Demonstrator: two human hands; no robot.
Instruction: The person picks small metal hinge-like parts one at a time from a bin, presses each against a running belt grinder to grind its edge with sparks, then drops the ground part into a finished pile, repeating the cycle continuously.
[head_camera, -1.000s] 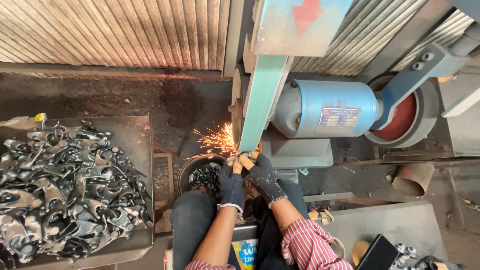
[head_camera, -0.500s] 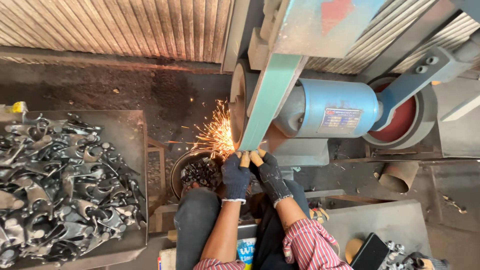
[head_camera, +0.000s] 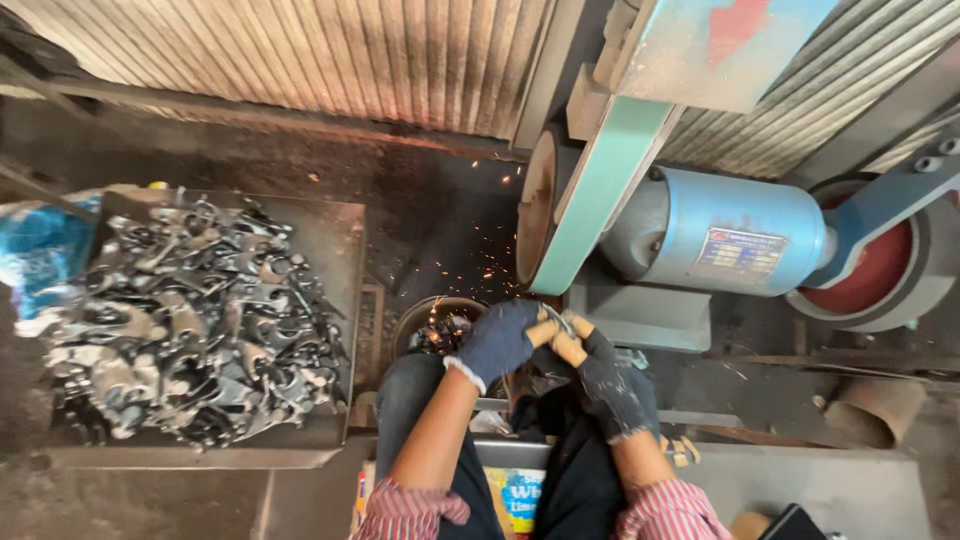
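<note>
My left hand (head_camera: 497, 340) and my right hand (head_camera: 608, 382) wear dark blue gloves with tan fingertips. Together they pinch a small metal piece (head_camera: 560, 322) just below the grinder's green belt guard (head_camera: 603, 190) and its brown wheel (head_camera: 535, 205). The piece sits a little away from the wheel, and only a few faint sparks hang in the air. Under my left hand stands a round bowl (head_camera: 432, 318) with dark metal bits in it. My knees in dark trousers frame the bowl.
A flat metal tray (head_camera: 330, 300) on the left carries a heap of several grey forged parts. The blue motor (head_camera: 735, 240) and a red wheel (head_camera: 880, 270) lie to the right. Corrugated sheet (head_camera: 330, 60) forms the back wall. A rusty can (head_camera: 878, 410) stands low right.
The bright spray of sparks has died down to a few specks. My hands have drawn the piece down and back from the wheel. The camera has moved closer.
</note>
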